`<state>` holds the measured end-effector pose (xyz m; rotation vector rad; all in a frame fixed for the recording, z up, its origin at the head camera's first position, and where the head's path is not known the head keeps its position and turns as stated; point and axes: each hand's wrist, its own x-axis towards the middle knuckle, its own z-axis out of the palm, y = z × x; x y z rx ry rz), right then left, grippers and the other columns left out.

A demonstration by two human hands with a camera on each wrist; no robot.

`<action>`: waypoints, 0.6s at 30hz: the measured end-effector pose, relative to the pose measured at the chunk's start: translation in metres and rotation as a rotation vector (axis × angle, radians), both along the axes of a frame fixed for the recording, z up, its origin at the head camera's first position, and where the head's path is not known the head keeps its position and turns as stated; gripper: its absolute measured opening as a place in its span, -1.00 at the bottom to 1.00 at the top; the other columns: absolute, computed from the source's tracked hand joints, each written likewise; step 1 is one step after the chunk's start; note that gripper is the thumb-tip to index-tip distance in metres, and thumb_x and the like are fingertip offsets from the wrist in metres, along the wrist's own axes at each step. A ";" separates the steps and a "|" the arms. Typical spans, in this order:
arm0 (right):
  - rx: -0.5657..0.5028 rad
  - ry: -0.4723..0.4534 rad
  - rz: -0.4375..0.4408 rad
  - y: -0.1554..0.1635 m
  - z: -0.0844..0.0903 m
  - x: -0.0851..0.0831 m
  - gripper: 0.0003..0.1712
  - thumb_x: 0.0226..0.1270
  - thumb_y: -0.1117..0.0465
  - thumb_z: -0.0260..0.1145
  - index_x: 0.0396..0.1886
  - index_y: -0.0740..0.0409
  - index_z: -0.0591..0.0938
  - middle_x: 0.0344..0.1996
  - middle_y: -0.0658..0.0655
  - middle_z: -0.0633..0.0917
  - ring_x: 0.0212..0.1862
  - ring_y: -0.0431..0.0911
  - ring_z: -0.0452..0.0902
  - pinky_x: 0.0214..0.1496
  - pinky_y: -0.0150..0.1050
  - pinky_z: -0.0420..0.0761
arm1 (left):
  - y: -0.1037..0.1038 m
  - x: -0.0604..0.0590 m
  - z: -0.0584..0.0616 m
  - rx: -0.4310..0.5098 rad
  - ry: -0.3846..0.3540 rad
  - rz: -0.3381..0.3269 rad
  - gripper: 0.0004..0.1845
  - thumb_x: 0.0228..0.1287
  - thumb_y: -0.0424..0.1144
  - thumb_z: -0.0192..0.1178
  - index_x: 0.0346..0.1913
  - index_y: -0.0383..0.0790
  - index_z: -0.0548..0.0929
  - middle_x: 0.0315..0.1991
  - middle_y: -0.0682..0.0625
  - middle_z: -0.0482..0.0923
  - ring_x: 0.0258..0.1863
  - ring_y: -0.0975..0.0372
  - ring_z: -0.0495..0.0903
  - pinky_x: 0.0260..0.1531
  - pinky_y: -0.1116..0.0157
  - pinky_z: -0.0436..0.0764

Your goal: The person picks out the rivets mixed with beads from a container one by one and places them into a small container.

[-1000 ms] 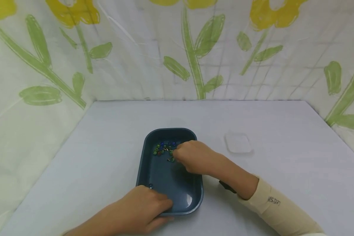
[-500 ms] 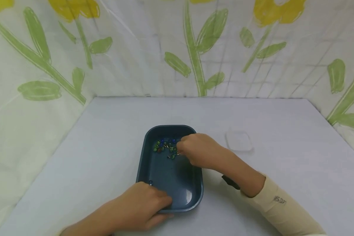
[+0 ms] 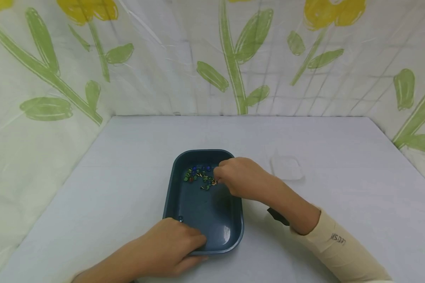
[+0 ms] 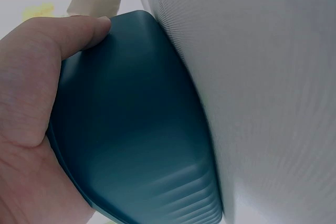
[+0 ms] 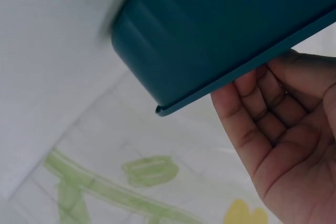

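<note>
Dark teal plastic tray [image 3: 202, 220] sits on the white table [image 3: 127, 157], and all else lies around it. Small coloured beads [image 3: 198, 177] are clustered at the tray's far end, with one blue bead [image 3: 180, 218] apart at its near left corner. The left hand [image 3: 170, 245] grips the tray's near rim, fingers inside and thumb outside. The right hand [image 3: 239, 177] hovers over the far right rim, fingers curled, fingertips pinched at the beads. A clear lid [image 3: 287, 168] lies right of the tray.

Bright, even light; soft shadows; blurred wrist views; slight edge distortion.
</note>
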<state>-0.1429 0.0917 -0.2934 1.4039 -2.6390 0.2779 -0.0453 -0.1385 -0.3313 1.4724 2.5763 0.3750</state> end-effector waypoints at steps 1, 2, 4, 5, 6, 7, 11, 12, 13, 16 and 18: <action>0.000 -0.002 -0.001 0.000 0.000 0.000 -0.86 0.31 0.42 0.35 -0.40 0.12 0.72 -0.48 -0.03 0.63 -0.42 -0.19 0.55 -0.36 -0.34 0.55 | 0.000 0.000 0.000 -0.001 0.000 0.000 -0.67 0.50 0.07 0.07 -0.43 0.02 0.56 -0.63 0.34 0.21 -0.69 0.52 0.15 -0.68 0.56 0.13; -0.002 -0.003 -0.002 0.000 0.001 0.000 -0.85 0.32 0.42 0.35 -0.39 0.12 0.72 -0.47 -0.03 0.63 -0.42 -0.19 0.55 -0.35 -0.34 0.55 | 0.000 0.000 0.000 -0.001 -0.001 0.001 -0.67 0.50 0.07 0.07 -0.43 0.02 0.56 -0.63 0.34 0.21 -0.69 0.52 0.15 -0.68 0.56 0.13; -0.001 -0.005 -0.008 0.001 0.002 0.000 -0.86 0.32 0.42 0.34 -0.38 0.13 0.73 -0.46 -0.02 0.64 -0.41 -0.18 0.57 -0.34 -0.33 0.56 | 0.000 0.000 0.000 0.000 -0.007 0.004 -0.67 0.50 0.07 0.07 -0.42 0.02 0.56 -0.63 0.34 0.20 -0.69 0.52 0.15 -0.68 0.56 0.13; -0.001 -0.006 -0.012 0.001 0.002 0.000 -0.86 0.32 0.42 0.34 -0.37 0.13 0.73 -0.46 -0.02 0.65 -0.40 -0.18 0.57 -0.34 -0.33 0.57 | 0.000 0.000 0.000 0.002 -0.009 0.005 -0.67 0.50 0.07 0.07 -0.43 0.02 0.56 -0.63 0.34 0.20 -0.69 0.52 0.14 -0.68 0.56 0.12; -0.002 -0.008 -0.015 0.001 0.003 0.000 -0.86 0.32 0.43 0.34 -0.37 0.13 0.74 -0.45 -0.01 0.65 -0.39 -0.17 0.58 -0.33 -0.33 0.57 | 0.000 0.000 -0.001 0.003 -0.013 0.006 -0.67 0.50 0.07 0.07 -0.43 0.02 0.55 -0.63 0.34 0.20 -0.69 0.52 0.14 -0.68 0.56 0.12; -0.003 -0.010 -0.019 0.002 0.003 0.000 -0.86 0.32 0.42 0.34 -0.36 0.13 0.74 -0.45 -0.01 0.66 -0.39 -0.17 0.59 -0.33 -0.32 0.58 | 0.000 0.000 -0.001 0.004 -0.016 0.006 -0.67 0.50 0.07 0.07 -0.43 0.02 0.55 -0.63 0.34 0.20 -0.69 0.52 0.15 -0.68 0.56 0.13; -0.009 -0.015 -0.023 0.002 0.004 0.000 -0.86 0.33 0.42 0.34 -0.37 0.13 0.73 -0.45 -0.01 0.65 -0.41 -0.18 0.56 -0.33 -0.32 0.58 | 0.000 0.000 -0.001 0.003 -0.019 0.007 -0.67 0.50 0.07 0.07 -0.43 0.02 0.55 -0.63 0.34 0.20 -0.69 0.51 0.15 -0.68 0.56 0.13; -0.009 -0.015 -0.024 0.003 0.005 0.000 -0.85 0.33 0.42 0.34 -0.38 0.12 0.73 -0.46 -0.01 0.65 -0.41 -0.18 0.55 -0.33 -0.32 0.57 | 0.000 0.000 -0.002 0.001 -0.017 0.008 -0.67 0.50 0.08 0.07 -0.43 0.02 0.55 -0.63 0.34 0.20 -0.69 0.51 0.15 -0.68 0.56 0.13; -0.010 -0.014 -0.025 0.003 0.005 -0.001 -0.85 0.33 0.41 0.34 -0.39 0.12 0.72 -0.46 -0.02 0.64 -0.42 -0.19 0.55 -0.33 -0.33 0.57 | 0.000 0.000 -0.002 0.000 -0.015 0.008 -0.67 0.50 0.08 0.07 -0.43 0.02 0.55 -0.63 0.34 0.20 -0.69 0.51 0.15 -0.68 0.56 0.13; -0.011 -0.005 -0.030 0.004 0.006 -0.001 -0.84 0.33 0.40 0.35 -0.41 0.10 0.71 -0.48 -0.03 0.62 -0.44 -0.20 0.52 -0.34 -0.33 0.56 | 0.000 0.000 -0.002 -0.001 -0.007 0.006 -0.67 0.50 0.08 0.07 -0.43 0.03 0.55 -0.64 0.34 0.20 -0.69 0.51 0.15 -0.68 0.56 0.13; -0.009 0.001 -0.038 0.006 0.008 -0.002 -0.83 0.32 0.40 0.36 -0.43 0.09 0.70 -0.50 -0.04 0.60 -0.45 -0.21 0.50 -0.35 -0.34 0.55 | 0.000 0.000 -0.003 0.004 -0.002 0.004 -0.67 0.49 0.08 0.08 -0.44 0.03 0.55 -0.64 0.34 0.20 -0.69 0.52 0.14 -0.69 0.56 0.12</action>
